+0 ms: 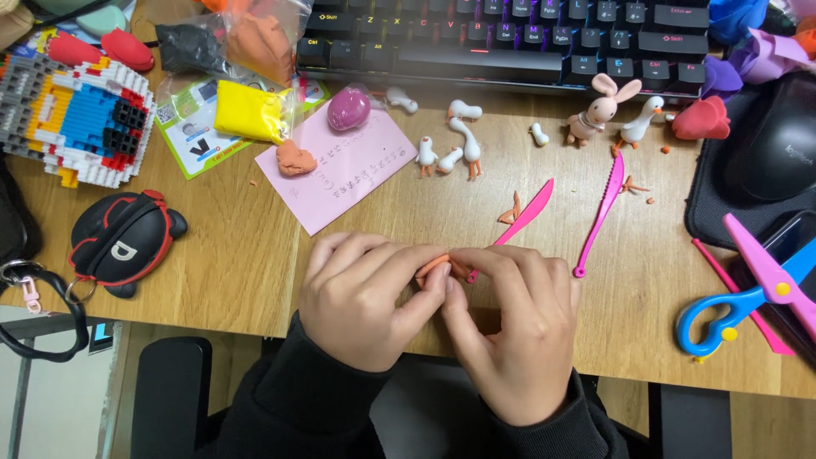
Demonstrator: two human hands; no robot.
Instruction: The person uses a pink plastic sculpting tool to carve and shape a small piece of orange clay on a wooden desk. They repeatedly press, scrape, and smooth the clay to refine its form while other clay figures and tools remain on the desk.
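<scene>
My left hand and my right hand meet at the desk's near edge, pinching a small piece of orange clay between their fingertips. Most of the clay is hidden by the fingers. A pink plastic knife lies just beyond my right hand, its handle end under the fingers, with an orange clay scrap beside it. A second pink plastic knife lies further right. Small white clay bird parts stand behind on the desk.
A pink paper sheet carries an orange clay lump and a purple clay ball. Bagged yellow clay, a block model, a black pouch, a keyboard, a clay rabbit, a mouse and blue-pink scissors surround them.
</scene>
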